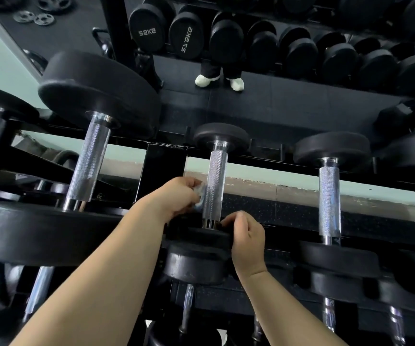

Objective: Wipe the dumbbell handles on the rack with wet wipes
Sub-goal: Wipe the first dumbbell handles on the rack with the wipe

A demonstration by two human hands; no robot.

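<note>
Head view, as I see it from my remote station, looking down over a rack point(166, 168) of black dumbbells with knurled steel bars.

Writing: two dumbbell heads point(147, 33) at the top of the view carry white lettering. One reads roughly "52KG". Its neighbour reads roughly "51.2KG" and stands on end (the characters look reversed, so I cannot vouch for the digits). I can read no brand name.

Left grip point(176, 196): clenched around a crumpled, pale wet wipe point(199, 196), which it presses against the left side of the handle point(215, 186) of the middle dumbbell point(201, 237), about halfway along the knurled part.

Right grip point(247, 243): fingers curled over the near head of the same dumbbell, with the fingertips touching it just beside the polished collar where the handle ends. It holds no wipe.

Position of the task's thing: the middle dumbbell lies across the top tier of the rack, handle running away from me, far head resting on the rear rail. A large dumbbell point(90, 161) lies to its left and a smaller dumbbell point(328, 196) to its right, both well apart from the two grips.
</note>
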